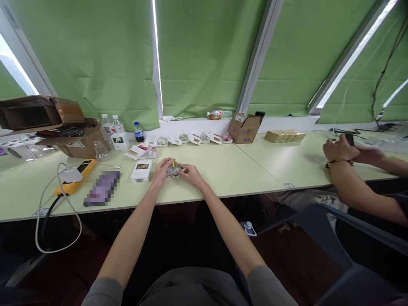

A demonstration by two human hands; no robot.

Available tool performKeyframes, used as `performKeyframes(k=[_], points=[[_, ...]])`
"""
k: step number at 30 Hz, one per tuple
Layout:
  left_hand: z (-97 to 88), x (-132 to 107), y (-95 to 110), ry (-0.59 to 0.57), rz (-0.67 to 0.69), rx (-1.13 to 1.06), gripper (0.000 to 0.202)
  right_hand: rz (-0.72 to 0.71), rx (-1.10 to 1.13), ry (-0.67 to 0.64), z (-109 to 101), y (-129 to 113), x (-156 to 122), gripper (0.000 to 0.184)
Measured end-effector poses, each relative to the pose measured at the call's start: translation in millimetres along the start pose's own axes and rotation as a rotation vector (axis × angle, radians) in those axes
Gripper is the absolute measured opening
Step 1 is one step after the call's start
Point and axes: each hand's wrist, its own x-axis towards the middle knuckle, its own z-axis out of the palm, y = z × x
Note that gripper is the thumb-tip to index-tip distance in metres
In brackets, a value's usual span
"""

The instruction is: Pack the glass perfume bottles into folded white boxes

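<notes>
A small clear glass bottle [174, 171] with a gold-coloured neck stands upright near the table's front edge. My left hand [162, 170] curls round its left side, the fingers close to the neck. From the right, my right hand [190, 174] grips the glass with thumb and fingers. Just left of my left hand lies a white box [141, 171] with a picture and a barcode. Behind it, an opened white carton [138, 151] lies by a small decorated item that I cannot make out.
Several opened cartons with small glass bottles line the wall. A cardboard box [245, 129] and yellowish boxes [285, 136] stand right of them. At left are a phone [102, 188], a yellow power strip [75, 177] and a looping white cable. A co-worker's hands [340, 151] hold a dark object.
</notes>
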Motion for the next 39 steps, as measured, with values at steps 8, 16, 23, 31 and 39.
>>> performKeyframes(k=[8,16,23,31,39], points=[[-11.3,2.6,-5.1,0.067,0.011,0.100,0.053,0.030,0.002,0.079,0.7,5.4,6.1,0.033],[-16.0,2.2,-17.6,0.175,0.078,0.485,0.027,0.192,-0.174,0.255,-6.1,13.7,8.5,0.028],[-12.7,-6.2,-12.3,0.090,0.163,0.651,0.019,0.317,-0.216,0.413,-14.4,22.0,7.8,0.033],[-12.2,-8.3,-12.4,0.071,0.158,0.674,0.018,0.354,-0.240,0.494,-20.0,19.9,5.0,0.032],[-12.0,-7.8,-12.7,0.071,0.147,0.627,0.016,0.365,-0.270,0.488,-20.9,21.4,5.0,0.032]])
